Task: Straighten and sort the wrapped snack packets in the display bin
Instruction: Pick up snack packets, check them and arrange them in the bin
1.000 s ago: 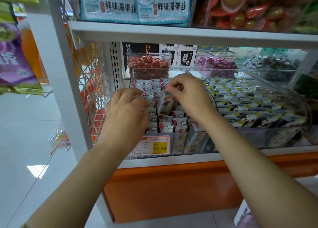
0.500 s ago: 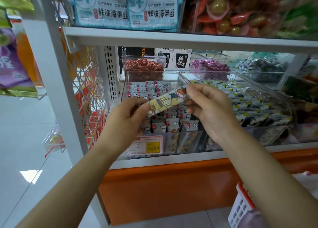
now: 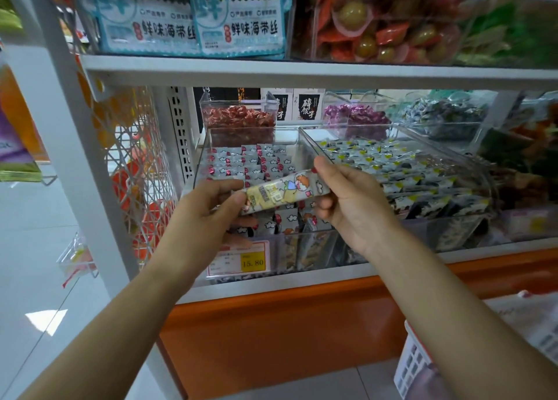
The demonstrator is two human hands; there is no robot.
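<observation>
A long yellow-and-white snack packet [image 3: 282,191] with a cartoon figure hangs level above the clear display bin [image 3: 302,248]. My left hand [image 3: 208,215] pinches its left end and my right hand [image 3: 350,206] grips its right end. Below them the bin holds several rows of small white packets with red marks [image 3: 241,164], standing in lines. The front rows are partly hidden behind my hands.
A second clear bin [image 3: 422,170] of yellow-and-black packets sits to the right. Smaller bins of red sweets [image 3: 238,118] and purple sweets [image 3: 356,117] stand behind. A white shelf [image 3: 302,72] runs overhead, a price tag [image 3: 238,259] marks the front, and a white basket [image 3: 416,366] stands at lower right.
Both hands have lifted out of the bin with the long yellow packet stretched between them, and now hold it level above the bin. The view has drawn closer to the shelf.
</observation>
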